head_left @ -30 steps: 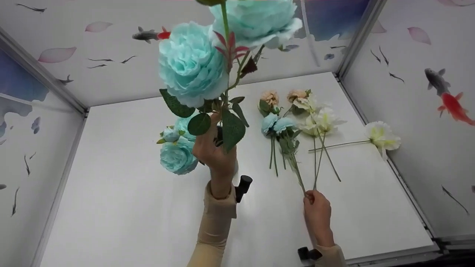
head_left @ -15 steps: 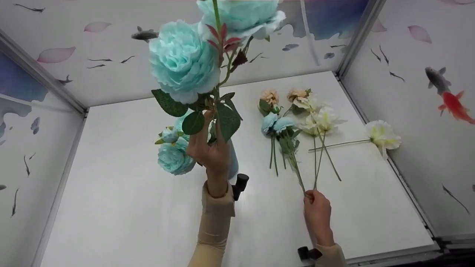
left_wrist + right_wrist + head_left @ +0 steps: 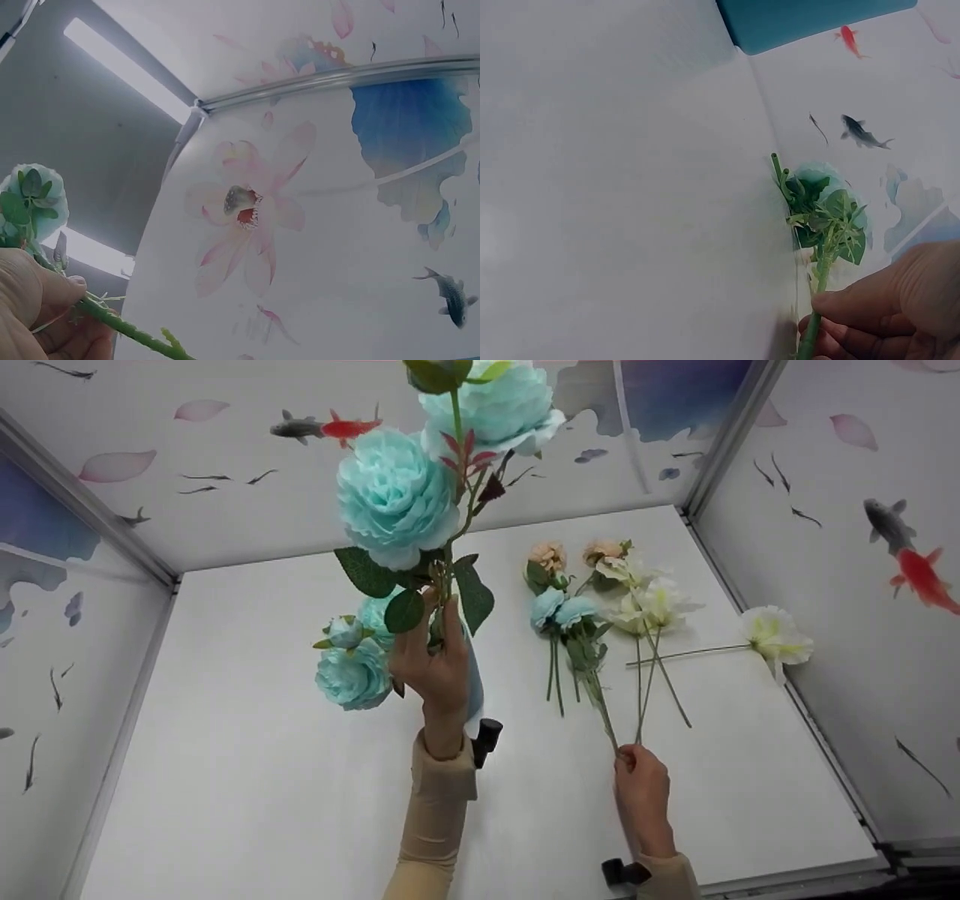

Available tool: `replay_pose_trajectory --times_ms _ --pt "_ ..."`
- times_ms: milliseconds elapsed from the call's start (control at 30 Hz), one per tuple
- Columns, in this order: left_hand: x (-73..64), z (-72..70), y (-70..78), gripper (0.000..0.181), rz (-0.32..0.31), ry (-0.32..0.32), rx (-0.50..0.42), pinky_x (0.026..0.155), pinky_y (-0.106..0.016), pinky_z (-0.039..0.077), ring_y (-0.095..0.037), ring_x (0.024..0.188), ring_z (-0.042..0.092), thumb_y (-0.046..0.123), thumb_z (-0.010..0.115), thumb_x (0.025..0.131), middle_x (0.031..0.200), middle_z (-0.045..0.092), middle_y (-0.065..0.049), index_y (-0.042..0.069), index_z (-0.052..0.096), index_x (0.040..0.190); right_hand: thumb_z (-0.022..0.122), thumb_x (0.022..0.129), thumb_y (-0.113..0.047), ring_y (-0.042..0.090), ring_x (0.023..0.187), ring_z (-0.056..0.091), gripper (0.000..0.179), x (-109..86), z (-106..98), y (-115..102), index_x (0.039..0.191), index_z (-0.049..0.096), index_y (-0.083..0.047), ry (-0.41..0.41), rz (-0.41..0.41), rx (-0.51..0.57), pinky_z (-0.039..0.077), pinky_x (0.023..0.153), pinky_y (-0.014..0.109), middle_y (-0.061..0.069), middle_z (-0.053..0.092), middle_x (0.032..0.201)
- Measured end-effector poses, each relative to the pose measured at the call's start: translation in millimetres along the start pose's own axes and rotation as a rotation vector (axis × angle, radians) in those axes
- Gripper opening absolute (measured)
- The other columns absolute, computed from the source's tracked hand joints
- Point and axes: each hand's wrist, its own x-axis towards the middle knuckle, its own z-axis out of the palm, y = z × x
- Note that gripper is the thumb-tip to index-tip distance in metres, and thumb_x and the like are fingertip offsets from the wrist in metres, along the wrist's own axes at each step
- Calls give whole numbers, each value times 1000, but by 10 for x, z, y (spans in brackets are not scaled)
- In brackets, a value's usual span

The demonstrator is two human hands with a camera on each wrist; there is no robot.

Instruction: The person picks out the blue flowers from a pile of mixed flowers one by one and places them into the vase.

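In the head view my left hand (image 3: 435,671) is raised and pinches the stem of a spray of artificial turquoise peonies (image 3: 394,499) with dark green leaves. The left wrist view shows its green stem (image 3: 139,334) between thumb and fingers. Behind this hand shows part of a blue vase-like object (image 3: 475,686), mostly hidden. Low at the right, my right hand (image 3: 645,802) pinches the stem end of a small light-blue artificial flower spray (image 3: 576,611) lying on the table. The right wrist view shows that stem (image 3: 823,281) between thumb and fingers.
Other turquoise peonies (image 3: 351,675) are left of the raised hand. Peach flowers (image 3: 547,556) and cream flowers (image 3: 660,604) lie on the white table (image 3: 262,780) at the right. One cream flower (image 3: 776,636) reaches the right edge. Printed walls enclose the back and sides.
My left hand and the peony spray shifted slightly left, then back right, and the blooms now sit a little lower in view. The right hand stays in place.
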Motion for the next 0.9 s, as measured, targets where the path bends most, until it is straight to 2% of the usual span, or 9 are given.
replay_pose_trajectory --times_ms 300,533,733,900 --pt "-152 1 -36 25 -14 -41 16 63 -31 54 -22 71 66 14 64 89 89 68 -17 -10 65 96 63 79 6 25 68 58 10 13 -6 -3 89 66 7 -13 17 -1 45 61 35 13 64 76" --pt "-302 -28 -68 27 -66 -92 52 66 -34 55 -24 74 66 16 63 90 88 68 -17 -10 63 99 63 78 8 24 68 58 10 10 -10 0 88 66 7 -14 -3 2 45 60 34 12 64 75" --pt "-416 -37 -117 20 -82 -76 74 65 -33 54 -24 74 65 0 69 82 88 66 -17 -10 64 98 62 77 8 22 65 56 9 13 -10 1 85 67 6 4 -17 -1 44 59 32 10 62 71" --pt "-483 -38 -154 22 -98 -56 116 72 -35 55 -27 85 66 -5 71 78 92 66 -19 -9 64 98 62 77 8 22 65 56 9 19 2 7 85 67 6 8 -16 -5 44 58 32 10 63 72"
